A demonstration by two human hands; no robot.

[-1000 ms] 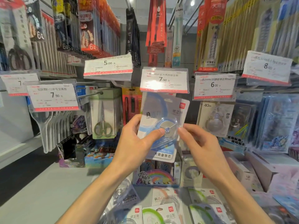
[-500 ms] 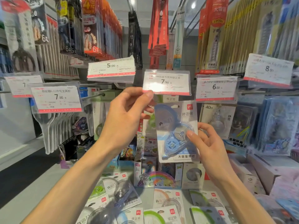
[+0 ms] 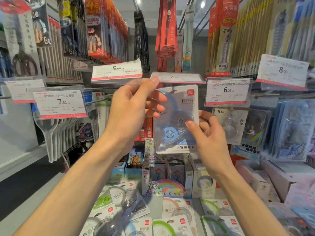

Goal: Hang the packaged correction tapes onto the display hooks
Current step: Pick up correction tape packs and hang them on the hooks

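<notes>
A blue correction tape in a clear blister pack (image 3: pixel 183 106) is upright at centre, its top edge just under a flipped-up price tag (image 3: pixel 179 77). My right hand (image 3: pixel 211 138) grips the pack's lower right side, thumb on the front and fingers behind. With its fingertips, my left hand (image 3: pixel 134 109) pinches the tag's left end and tips it up nearly flat. The hook behind the tag is hidden. Several more packaged correction tapes (image 3: pixel 175 210) lie loose on the shelf below.
Neighbouring hooks carry a 6.00 tag (image 3: pixel 227 91) over hanging 40m tapes (image 3: pixel 230 123), a 5.00 tag (image 3: pixel 117 72) and a 7.90 scissors tag (image 3: pixel 59 103). A rainbow pony display box (image 3: pixel 167 188) and white boxes (image 3: pixel 265 178) stand on the shelf.
My left hand left the pack, rose to the price tag and flipped it up. My right hand carried the pack up and right until its top reached the tag.
</notes>
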